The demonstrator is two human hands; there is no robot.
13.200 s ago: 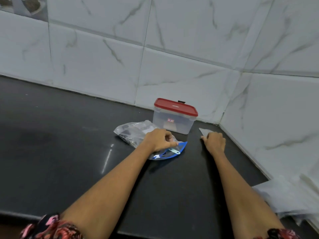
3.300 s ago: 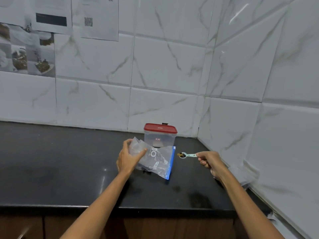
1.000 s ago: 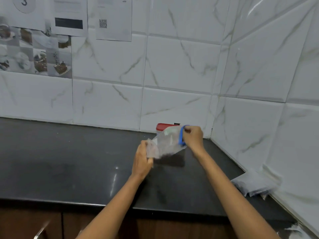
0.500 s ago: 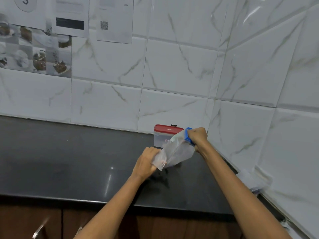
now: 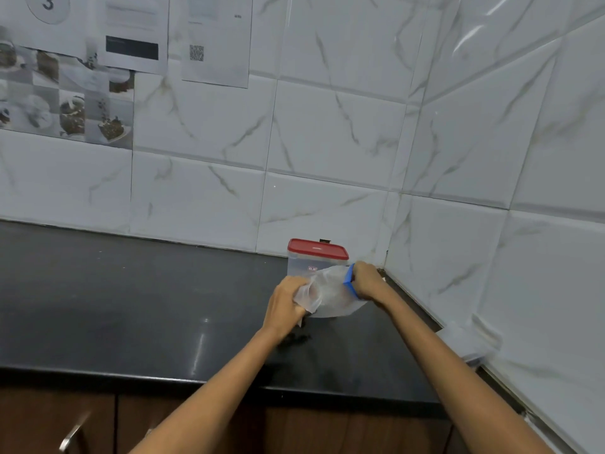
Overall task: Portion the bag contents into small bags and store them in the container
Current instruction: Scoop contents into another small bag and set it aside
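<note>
The bag (image 5: 330, 291) hangs just above the surface (image 5: 137, 306), its long axis running from eight to two o'clock, left hand (image 5: 285, 303) fingers gripping the low end, right hand (image 5: 368, 279) fingers gripping the blue top, the container (image 5: 317, 258) at twelve.

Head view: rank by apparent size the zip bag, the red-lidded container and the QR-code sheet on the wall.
1. QR-code sheet, clearly largest.
2. zip bag and red-lidded container look alike; the bag is nearer and partly covered by both hands, so unranked.

You are looking at a red-lidded clear container (image 5: 317, 261), a blue-edged translucent bag (image 5: 330, 294), a black counter (image 5: 131, 306) and grey-veined white tiles (image 5: 327, 136)
</note>
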